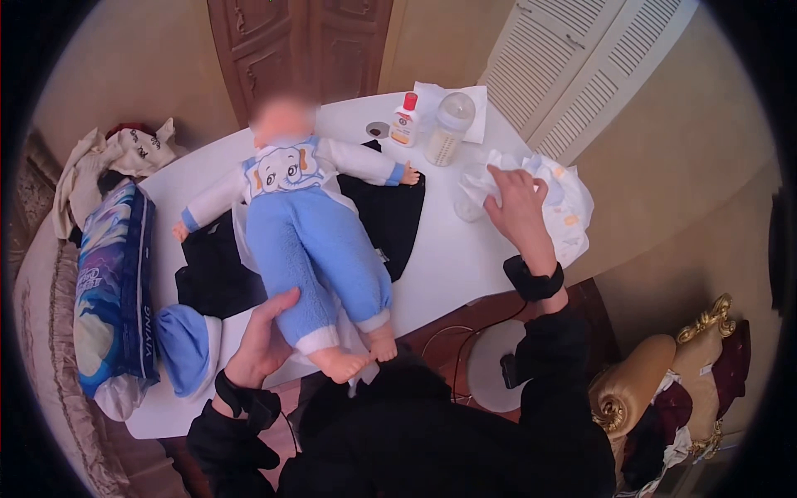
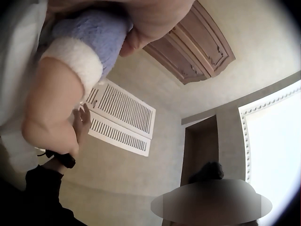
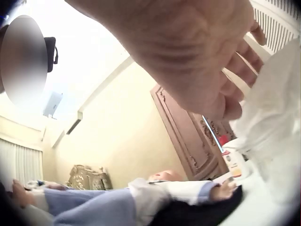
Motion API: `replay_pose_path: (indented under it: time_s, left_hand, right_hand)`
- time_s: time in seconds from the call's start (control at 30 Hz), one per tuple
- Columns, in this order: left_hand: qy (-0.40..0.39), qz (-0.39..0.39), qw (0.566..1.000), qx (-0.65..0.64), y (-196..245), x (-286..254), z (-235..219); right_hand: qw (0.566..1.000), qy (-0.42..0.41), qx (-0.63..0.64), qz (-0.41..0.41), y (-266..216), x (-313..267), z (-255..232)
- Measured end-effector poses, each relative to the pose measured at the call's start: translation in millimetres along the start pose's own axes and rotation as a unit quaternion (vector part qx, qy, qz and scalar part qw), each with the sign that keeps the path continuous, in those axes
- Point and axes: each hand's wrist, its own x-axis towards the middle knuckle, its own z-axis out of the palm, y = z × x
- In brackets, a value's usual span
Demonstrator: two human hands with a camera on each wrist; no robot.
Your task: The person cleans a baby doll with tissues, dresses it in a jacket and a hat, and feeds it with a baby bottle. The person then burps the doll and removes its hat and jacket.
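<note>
A doll (image 1: 290,224) in a white top and blue trousers lies on its back on the white table. My left hand (image 1: 261,342) holds its lower leg, thumb along the blue cloth; in the left wrist view the hand (image 2: 157,19) curls round the trouser leg (image 2: 96,37). Over at the right, my right hand (image 1: 521,212) hovers with bent, parted fingers beside thin white crumpled material (image 1: 480,178) and a white diaper (image 1: 569,212). In the right wrist view the fingertips of that hand (image 3: 207,61) meet white material (image 3: 273,117); whether they pinch it is unclear.
A baby bottle (image 1: 448,133) and a red-capped bottle (image 1: 404,123) stand at the back. A clear container (image 1: 467,207) is left of my right hand. Black cloth (image 1: 386,220) lies under the doll. A blue hat (image 1: 184,349) and a diaper pack (image 1: 116,286) are at the left.
</note>
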Motion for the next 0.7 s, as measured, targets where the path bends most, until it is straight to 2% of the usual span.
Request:
replay_pose_path:
  time_s: [0.07,0.2,0.3,0.37,0.4,0.43,0.5,0.53,0.6,0.63,0.67,0.7]
  left_hand:
    - [0.006,-0.002,1.0,-0.004,-2.5,0.9,-4.1]
    - [0.02,-0.005,1.0,-0.002,-3.7,-0.6,-4.9]
    - [0.017,-0.006,1.0,-0.003,-2.9,-0.4,-3.9]
    - [0.014,-0.003,1.0,-0.009,-3.8,-1.1,-5.4]
    - [0.004,0.003,1.0,-0.01,-4.3,-0.7,-6.3]
    - [-0.006,0.009,1.0,-0.012,-4.9,0.2,-6.9]
    - [-0.015,0.009,1.0,-0.021,-5.4,2.5,-7.7]
    - [-0.025,0.008,0.999,-0.028,-5.7,1.7,-8.9]
    - [-0.018,0.008,0.999,-0.035,-5.5,0.6,-9.8]
    - [-0.023,0.003,0.999,-0.039,-5.5,0.5,-10.0]
    - [-0.031,0.003,0.999,-0.04,-5.2,0.6,-10.8]
    - [-0.025,0.007,0.999,-0.041,-5.1,0.1,-11.2]
  right_hand:
    - [0.992,-0.114,-0.03,0.034,7.2,-2.8,8.7]
    - [0.989,-0.132,-0.05,0.037,14.4,3.1,16.4]
    - [0.995,-0.085,-0.04,0.025,17.2,9.4,8.6]
    - [0.997,0.002,-0.045,0.065,17.1,15.7,-1.8]
    - [0.997,0.043,-0.022,0.056,13.5,20.8,-14.1]
    - [0.998,0.042,-0.019,0.052,7.7,24.5,-21.1]
    - [0.974,0.194,0.095,0.062,-3.5,29.5,-31.7]
    - [0.974,0.191,0.105,0.059,-13.9,30.7,-36.6]
    - [0.944,0.168,0.244,0.145,-42.2,28.1,-40.8]
    - [0.942,0.164,0.255,0.144,-56.6,24.5,-38.9]
    - [0.91,0.077,0.374,0.161,-72.0,20.8,-37.0]
    - [0.858,-0.01,0.483,0.173,-85.8,20.5,-34.1]
